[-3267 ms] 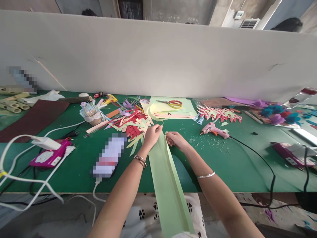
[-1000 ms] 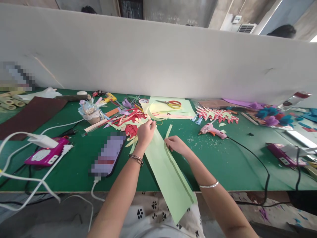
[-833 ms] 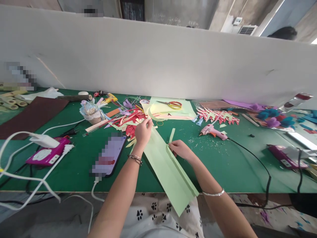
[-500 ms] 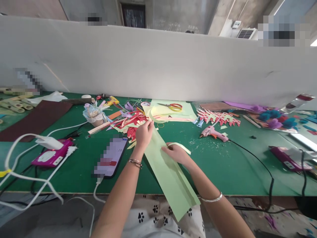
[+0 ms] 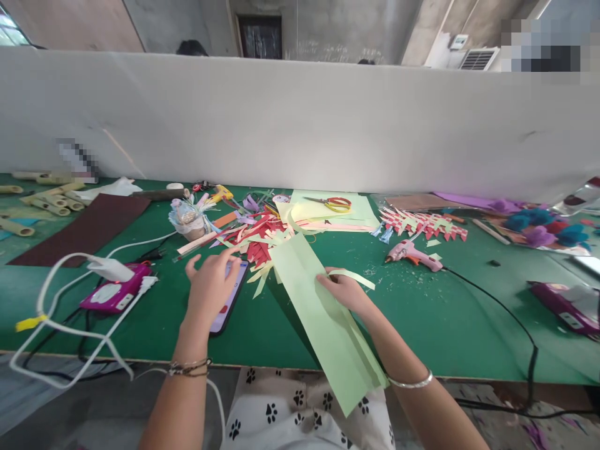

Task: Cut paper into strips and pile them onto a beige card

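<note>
L hand moved off grn paper, over phone, half-open, empty; R hand grips paper's R edge.

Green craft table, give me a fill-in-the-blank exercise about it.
The right hand holds a light ____ paper sheet.
The smartphone, partly hidden by the left hand, lies ____ of that sheet.
The black-corded hot glue gun is ____.
The scissors have red and ____ handles.

Missing words: green; left; pink; yellow.

The long pale green paper sheet is unpatterned; the flat desk is deep green, the pistol-shaped plastic glue gun mostly pink, the cloth garment white with black paw prints.
</note>
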`<state>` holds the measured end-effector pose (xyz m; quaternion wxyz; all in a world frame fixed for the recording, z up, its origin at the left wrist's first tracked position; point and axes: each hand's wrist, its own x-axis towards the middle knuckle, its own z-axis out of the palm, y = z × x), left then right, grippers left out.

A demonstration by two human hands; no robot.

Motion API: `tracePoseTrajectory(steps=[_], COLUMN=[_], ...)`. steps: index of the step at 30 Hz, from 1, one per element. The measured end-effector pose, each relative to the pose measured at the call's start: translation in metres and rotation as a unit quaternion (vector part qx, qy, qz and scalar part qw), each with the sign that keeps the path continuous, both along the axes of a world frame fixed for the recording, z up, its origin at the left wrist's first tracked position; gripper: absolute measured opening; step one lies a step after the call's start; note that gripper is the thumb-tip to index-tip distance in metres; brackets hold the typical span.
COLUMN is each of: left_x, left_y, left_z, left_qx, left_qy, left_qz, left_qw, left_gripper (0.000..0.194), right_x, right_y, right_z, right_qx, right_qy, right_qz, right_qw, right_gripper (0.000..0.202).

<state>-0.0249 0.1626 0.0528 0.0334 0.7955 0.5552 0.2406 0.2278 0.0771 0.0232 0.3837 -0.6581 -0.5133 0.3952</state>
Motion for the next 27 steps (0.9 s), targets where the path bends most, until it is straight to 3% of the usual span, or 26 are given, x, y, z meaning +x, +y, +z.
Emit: tracePoseTrajectory(steps=[3, 5, 7, 9, 11, 16, 27], left_x=[0.033, 0.055, 0.074, 0.088, 0.098, 0.107, 0.106], left_y=[-0.009, -0.014, -0.015, -0.014, -0.01, -0.002, -0.005], left_z=[0.005, -0.001, -0.01, -0.019, -0.025, -0.032, -0.043], left_qx=[-0.118, -0.256, -0.365, -0.417, -0.427, -0.409, -0.309], left_qy=[-0.153, -0.251, -0.336, -0.407, -0.446, -0.449, -0.48], left_qz=[-0.044, -0.097, -0.147, -0.157, -0.145, -0.112, -0.063], left_qw=[0.98, 0.929, 0.855, 0.797, 0.774, 0.786, 0.819], left_gripper=[0.042, 0.051, 0.054, 0.054, 0.054, 0.048, 0.045], right_x=[-0.003, -0.005, -0.006, -0.004, -0.001, 0.011, 0.008], right_y=[0.001, 0.002, 0.005, 0.009, 0.013, 0.023, 0.029], right_z=[0.008, 0.014, 0.018, 0.019, 0.016, 0.003, -0.004], right_qx=[0.0, 0.006, 0.019, 0.031, 0.039, 0.03, 0.021], right_qy=[0.063, 0.116, 0.166, 0.198, 0.207, 0.154, 0.145], right_qz=[-0.018, -0.02, -0.007, 0.005, -0.012, -0.12, -0.083], right_qw=[0.998, 0.993, 0.986, 0.98, 0.978, 0.98, 0.986], right_gripper=[0.035, 0.036, 0.036, 0.036, 0.035, 0.038, 0.042])
